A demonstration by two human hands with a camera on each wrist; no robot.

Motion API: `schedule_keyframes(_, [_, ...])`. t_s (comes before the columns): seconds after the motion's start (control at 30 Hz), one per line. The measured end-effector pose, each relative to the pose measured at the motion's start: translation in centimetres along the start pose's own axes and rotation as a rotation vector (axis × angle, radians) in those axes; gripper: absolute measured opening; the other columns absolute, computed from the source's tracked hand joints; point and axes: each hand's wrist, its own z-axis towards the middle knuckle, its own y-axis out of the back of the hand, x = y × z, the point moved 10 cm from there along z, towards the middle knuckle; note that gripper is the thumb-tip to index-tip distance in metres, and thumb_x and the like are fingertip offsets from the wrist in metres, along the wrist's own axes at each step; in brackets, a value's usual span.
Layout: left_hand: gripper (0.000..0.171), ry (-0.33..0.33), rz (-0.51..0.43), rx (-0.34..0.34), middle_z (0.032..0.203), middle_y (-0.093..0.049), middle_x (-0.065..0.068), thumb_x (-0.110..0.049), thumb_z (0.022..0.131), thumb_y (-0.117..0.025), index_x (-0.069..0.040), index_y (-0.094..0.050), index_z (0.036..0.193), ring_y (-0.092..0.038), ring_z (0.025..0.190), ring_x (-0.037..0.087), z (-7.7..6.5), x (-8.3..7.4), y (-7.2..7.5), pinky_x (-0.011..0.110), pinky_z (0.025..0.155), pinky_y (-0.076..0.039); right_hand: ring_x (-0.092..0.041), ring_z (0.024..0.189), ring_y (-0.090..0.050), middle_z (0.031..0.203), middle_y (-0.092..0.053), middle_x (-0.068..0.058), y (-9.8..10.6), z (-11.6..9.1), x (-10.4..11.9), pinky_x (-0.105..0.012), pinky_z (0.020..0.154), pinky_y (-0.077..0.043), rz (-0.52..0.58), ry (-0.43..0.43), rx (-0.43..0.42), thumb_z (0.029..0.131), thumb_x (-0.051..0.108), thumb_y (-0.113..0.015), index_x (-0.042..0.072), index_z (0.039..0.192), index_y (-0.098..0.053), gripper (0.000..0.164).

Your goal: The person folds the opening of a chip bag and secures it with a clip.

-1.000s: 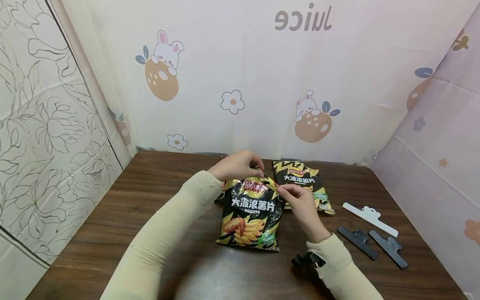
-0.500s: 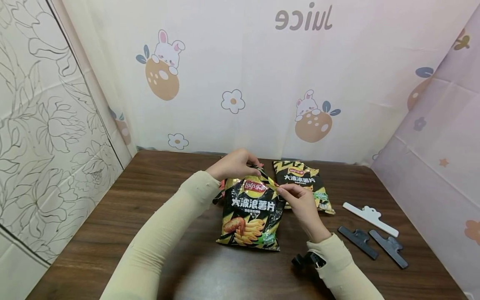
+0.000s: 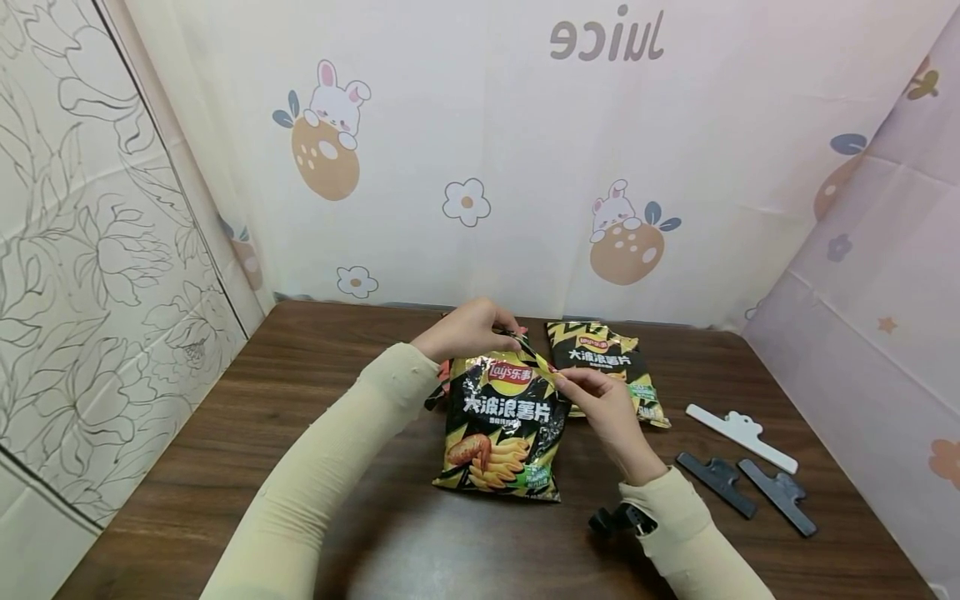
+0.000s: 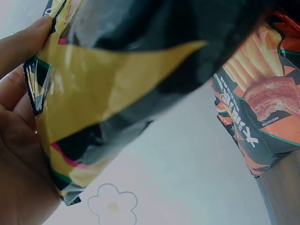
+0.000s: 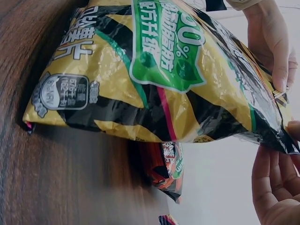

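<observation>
A black and yellow chip bag (image 3: pixel 495 433) stands on the table, its printed front toward me. My left hand (image 3: pixel 467 331) pinches its top edge at the left. The thumb and fingers of my right hand (image 3: pixel 606 412) pinch the top right corner. In the left wrist view the bag (image 4: pixel 117 89) fills the middle, with the left hand (image 4: pixel 23 159) along its edge. The right wrist view shows the bag's lower front (image 5: pixel 117 70) and both hands at its top. Whether the top seam is torn cannot be seen.
Behind the held bag is a red and black chip bag (image 3: pixel 442 385), mostly hidden. Another black and yellow chip bag (image 3: pixel 600 360) lies at the back right. A white clip (image 3: pixel 738 435) and two black clips (image 3: pixel 716 485) lie at the right. Curtained walls bound the table (image 3: pixel 285 375).
My left hand has shifted slightly up and left, and my right wrist slightly right. The bag's top edge looks tauter between the hands. More of the red bag shows behind.
</observation>
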Motion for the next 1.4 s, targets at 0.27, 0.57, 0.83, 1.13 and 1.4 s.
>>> schedule_keyframes(0.27, [0.016,0.003,0.001,-0.006,0.117,-0.071,0.004,-0.021,0.094,-0.067,-0.013,-0.076,0.105,-0.064,0.081,0.010,0.1,0.2,0.0,0.026,0.069,-0.047,-0.003,0.089,-0.065,0.101,-0.068,0.019,1.3,-0.1,0.6,-0.027,0.081,-0.055,-0.038,0.040,0.019,0.096,0.030,-0.063,-0.001,0.124,-0.064,0.042])
schedule_keyframes(0.57, [0.015,-0.020,0.001,-0.001,0.115,-0.071,0.004,-0.021,0.094,-0.067,-0.014,-0.077,0.103,-0.059,0.072,0.012,0.1,0.2,0.0,0.026,0.064,-0.044,-0.005,0.093,-0.069,0.104,-0.073,0.014,3.5,-0.8,1.6,-0.022,0.079,-0.056,-0.149,0.117,0.102,0.101,0.024,-0.055,-0.006,0.128,-0.059,0.041])
schedule_keyframes(0.83, [0.015,-0.016,0.003,-0.005,0.115,-0.071,0.004,-0.021,0.094,-0.067,-0.014,-0.077,0.103,-0.053,0.065,0.012,0.1,0.2,0.0,0.025,0.059,-0.041,0.001,0.093,-0.069,0.103,-0.071,0.021,7.2,-2.0,2.3,-0.017,0.077,-0.055,-0.287,0.193,0.035,0.101,0.020,-0.055,-0.004,0.126,-0.061,0.035])
schedule_keyframes(1.13, [0.017,0.001,0.000,0.002,0.115,-0.071,0.003,-0.022,0.095,-0.067,-0.013,-0.076,0.106,-0.053,0.063,0.011,0.2,0.3,-0.1,0.025,0.060,-0.042,0.014,0.086,-0.060,0.105,-0.070,0.017,12.2,-3.5,1.7,-0.015,0.063,-0.049,-0.596,0.214,-0.096,0.099,0.023,-0.059,0.010,0.124,-0.066,0.029])
schedule_keyframes(1.4, [0.018,-0.005,0.005,0.005,0.114,-0.072,0.004,-0.022,0.095,-0.066,-0.013,-0.076,0.107,-0.057,0.066,0.012,0.2,0.2,-0.2,0.025,0.061,-0.043,0.025,0.079,-0.047,0.112,-0.070,-0.021,16.1,-4.7,0.4,-0.014,0.059,-0.046,-0.771,0.158,-0.184,0.099,0.026,-0.060,0.007,0.124,-0.067,0.033])
